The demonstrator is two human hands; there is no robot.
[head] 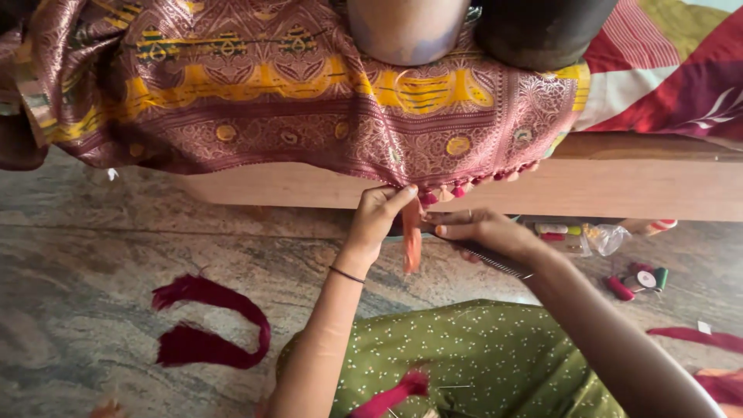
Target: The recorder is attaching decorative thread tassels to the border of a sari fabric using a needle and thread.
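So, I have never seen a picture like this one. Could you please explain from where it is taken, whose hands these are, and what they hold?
There is one picture, from a camera worn on a person's head, looking down at their own two bare hands. The left hand pinches the tasselled edge of a maroon and gold patterned cloth, which hangs over a wooden ledge. An orange bundle of threads hangs below the fingers. The right hand holds a dark comb beside it. On the stone floor lie loops of maroon thread and some thread spools. The person wears green dotted clothing.
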